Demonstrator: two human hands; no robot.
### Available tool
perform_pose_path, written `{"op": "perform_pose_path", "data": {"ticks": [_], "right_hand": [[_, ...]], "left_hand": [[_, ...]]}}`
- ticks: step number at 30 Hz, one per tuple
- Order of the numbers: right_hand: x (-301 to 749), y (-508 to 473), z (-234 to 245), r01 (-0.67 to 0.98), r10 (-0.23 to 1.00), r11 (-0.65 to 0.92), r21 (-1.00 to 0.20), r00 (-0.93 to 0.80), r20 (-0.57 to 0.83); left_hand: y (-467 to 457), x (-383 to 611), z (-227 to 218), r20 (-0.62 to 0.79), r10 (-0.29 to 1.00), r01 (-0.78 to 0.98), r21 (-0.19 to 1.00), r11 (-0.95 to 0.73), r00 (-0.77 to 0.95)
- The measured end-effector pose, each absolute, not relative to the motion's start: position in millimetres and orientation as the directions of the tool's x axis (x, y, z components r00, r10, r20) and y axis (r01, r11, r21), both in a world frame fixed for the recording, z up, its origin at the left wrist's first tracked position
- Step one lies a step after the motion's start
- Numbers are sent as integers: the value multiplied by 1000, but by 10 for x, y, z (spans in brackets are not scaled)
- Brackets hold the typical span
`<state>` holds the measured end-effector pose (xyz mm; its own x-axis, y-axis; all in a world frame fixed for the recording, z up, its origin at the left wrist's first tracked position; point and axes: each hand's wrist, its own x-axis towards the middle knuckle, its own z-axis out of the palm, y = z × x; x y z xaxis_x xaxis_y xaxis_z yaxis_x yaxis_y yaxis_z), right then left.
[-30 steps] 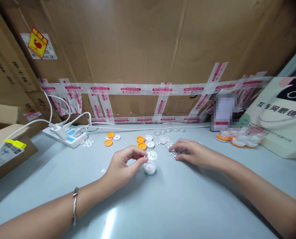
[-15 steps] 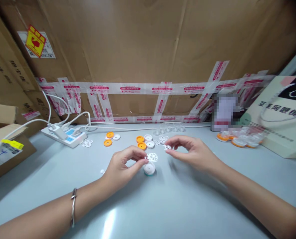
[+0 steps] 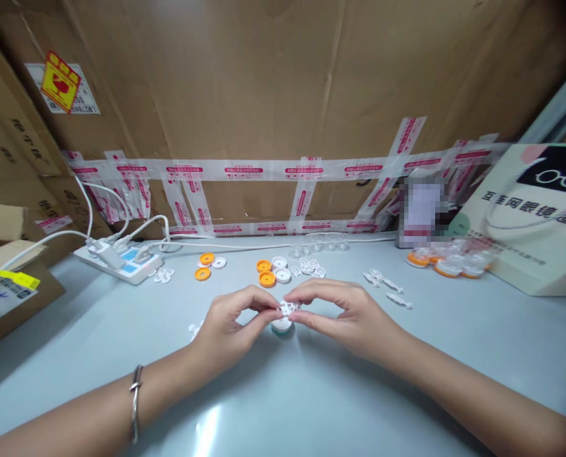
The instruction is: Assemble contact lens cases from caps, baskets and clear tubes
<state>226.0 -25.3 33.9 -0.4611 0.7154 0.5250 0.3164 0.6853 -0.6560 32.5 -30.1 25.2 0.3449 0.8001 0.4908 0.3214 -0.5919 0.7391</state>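
Note:
My left hand [image 3: 230,324] and my right hand [image 3: 344,311] meet at the table's middle, both pinched on a small white openwork plastic disc [image 3: 289,308]. Whether the right fingers also hold a second small piece is hidden. Right under the disc stands a small round white cap with a teal base [image 3: 281,326]. Behind the hands lie orange rings [image 3: 265,273], white round caps [image 3: 281,274] and a heap of small white perforated pieces [image 3: 309,267].
A white power strip [image 3: 121,261] with cables sits back left. Cardboard boxes [image 3: 6,285] line the left and back. A printed carton [image 3: 540,216] stands right, with orange-and-clear cases [image 3: 447,263] before it. White slender pieces [image 3: 387,285] lie right of my hands.
My right hand lifted a small white piece from the heap, moved left and joined my left hand at the openwork disc. The left hand stayed over the cap.

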Motion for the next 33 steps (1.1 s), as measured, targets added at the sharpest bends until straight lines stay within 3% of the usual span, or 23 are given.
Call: {"op": "perform_pose_path", "data": {"ticks": [8, 13, 19, 33], "right_hand": [[2282, -226, 282, 273, 557, 828, -490, -503, 661], [2285, -248, 245, 350, 444, 891, -289, -544, 712], [2274, -254, 216, 472, 394, 875, -112, -556, 732], [2283, -243, 241, 453, 392, 884, -115, -587, 708]], "left_hand": [[-296, 323, 252, 353, 890, 255, 868, -427, 289], [-306, 355, 279, 253, 927, 130, 946, -297, 278], [-299, 401, 321, 138, 962, 28, 988, -149, 238], [-298, 415, 351, 67, 965, 18, 997, -74, 254]]}}
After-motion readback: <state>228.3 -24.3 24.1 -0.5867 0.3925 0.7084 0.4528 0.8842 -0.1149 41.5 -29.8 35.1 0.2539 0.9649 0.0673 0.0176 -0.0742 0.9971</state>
